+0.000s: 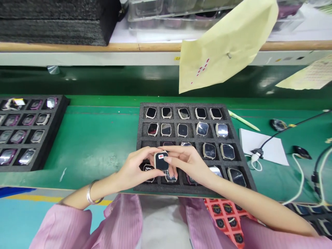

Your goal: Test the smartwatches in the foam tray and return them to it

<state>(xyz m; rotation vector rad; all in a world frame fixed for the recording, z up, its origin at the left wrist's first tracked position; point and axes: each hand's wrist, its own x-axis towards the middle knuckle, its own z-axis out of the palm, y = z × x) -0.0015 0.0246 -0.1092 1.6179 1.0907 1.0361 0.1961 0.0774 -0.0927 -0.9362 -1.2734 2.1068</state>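
Observation:
A square smartwatch case [162, 164] with a pale frame and dark screen is held between both hands, over the front left of a black foam tray [190, 189]. A small red mark on white shows on its screen. My left hand [137, 165] grips its left edge between thumb and fingers. My right hand [189, 162] holds the upper right side, its thumb on the screen. Several similar watch cases, such as a watch case [209, 150], lie in the tray's compartments. My hands and forearm hide some of the front compartments.
Another foam tray [49, 138] with purple and pale watch cases sits at left. At right lie a pen [243, 120], white paper [275, 147] and cables [298, 176]. A red tray [228, 221] is below the bench edge. Yellow paper [215, 52] hangs from the shelf.

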